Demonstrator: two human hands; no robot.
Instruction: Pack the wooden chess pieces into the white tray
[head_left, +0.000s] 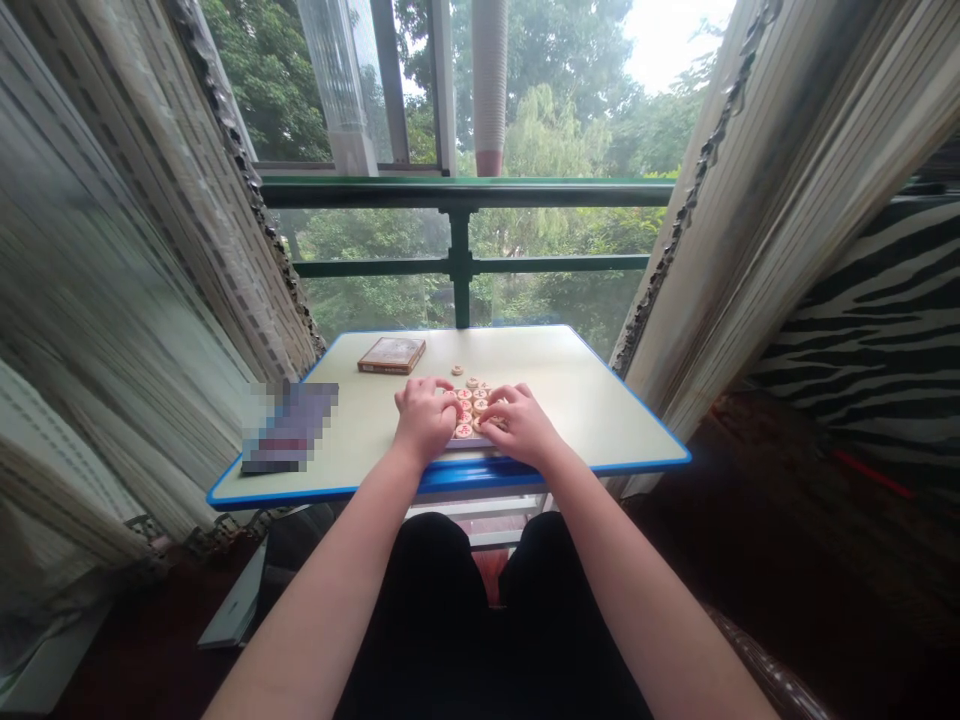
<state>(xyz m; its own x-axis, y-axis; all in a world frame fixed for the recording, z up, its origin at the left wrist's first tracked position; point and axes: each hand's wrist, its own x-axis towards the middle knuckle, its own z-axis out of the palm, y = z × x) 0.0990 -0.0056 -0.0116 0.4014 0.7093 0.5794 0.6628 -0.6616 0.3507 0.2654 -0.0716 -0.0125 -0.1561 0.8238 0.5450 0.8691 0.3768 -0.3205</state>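
Round wooden xiangqi pieces [465, 394] with red characters lie close together in rows in a shallow box with a pale purple front edge [466, 442], near the front of the table. At the left side of the rows is my left hand [429, 415], its bent fingers apart and its thumb near the pieces. My right hand [519, 428] covers the right side, thumb and fingers bent around a piece [478, 425] there. Both hands hide part of the rows. Behind them, a loose piece [457, 370] and another piece [472, 382] lie on the table.
The cream table [600, 410] has a blue rim. A flat brown box [391, 355] sits at the back left, and a pixelated dark object [289, 430] lies on the left edge. Beyond the table is a green railing [465, 195], with curtains [720, 200] on both sides.
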